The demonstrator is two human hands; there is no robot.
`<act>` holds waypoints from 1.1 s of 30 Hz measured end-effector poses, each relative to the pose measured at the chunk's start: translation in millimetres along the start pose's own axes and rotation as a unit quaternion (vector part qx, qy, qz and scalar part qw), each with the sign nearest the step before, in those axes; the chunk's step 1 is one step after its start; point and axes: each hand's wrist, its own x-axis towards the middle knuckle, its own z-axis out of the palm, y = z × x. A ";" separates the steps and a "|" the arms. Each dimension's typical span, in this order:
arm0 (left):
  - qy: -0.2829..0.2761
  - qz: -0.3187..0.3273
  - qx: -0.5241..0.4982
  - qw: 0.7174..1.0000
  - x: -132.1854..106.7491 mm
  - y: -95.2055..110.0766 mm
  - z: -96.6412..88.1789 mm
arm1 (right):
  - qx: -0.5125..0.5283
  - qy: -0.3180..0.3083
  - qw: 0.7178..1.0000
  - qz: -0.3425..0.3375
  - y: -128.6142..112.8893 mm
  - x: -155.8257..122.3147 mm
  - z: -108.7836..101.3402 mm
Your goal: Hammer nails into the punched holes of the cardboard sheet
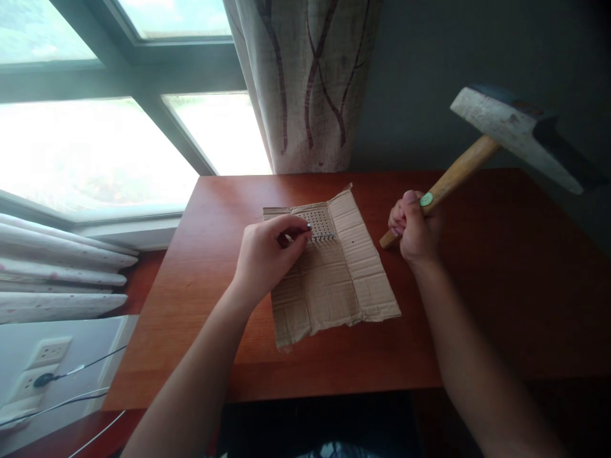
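Observation:
My left hand [274, 248] pinches a nail [309, 226] between thumb and fingertips, its small shiny head just showing. Below the fingertips lies a flattened piece of brown cardboard [329, 286], creased and torn along its edges. Near its far end is a neat grid of small dark dots [322, 219], with a row of short nails [327, 238] along the near side. To the right of the cardboard, my right hand [417, 226] is wrapped round the wooden handle of a hammer [496, 121]. The hammer's metal head is raised up at the right.
The reddish-brown wooden table [191, 267] carries the cardboard. Behind stand a window [95, 152] and a patterned curtain [315, 83]. At the lower left, a wall socket [50, 353] has a plug and cables [81, 369].

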 end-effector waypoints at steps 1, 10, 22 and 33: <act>0.000 0.000 0.000 1.000 -0.1 0.4 -0.1 | -0.003 0.000 1.000 0.001 0.0 0.0 0.0; -0.004 -0.005 0.010 1.000 -0.6 0.1 0.4 | 0.008 -0.001 1.000 0.003 -0.8 -0.3 0.2; -0.001 0.008 0.038 0.999 -0.8 4.6 0.4 | -0.003 -0.002 1.000 0.003 -1.0 -1.1 1.0; -0.015 0.015 0.072 0.997 -1.5 5.4 2.1 | -0.017 0.001 1.000 0.000 -1.4 -1.6 1.7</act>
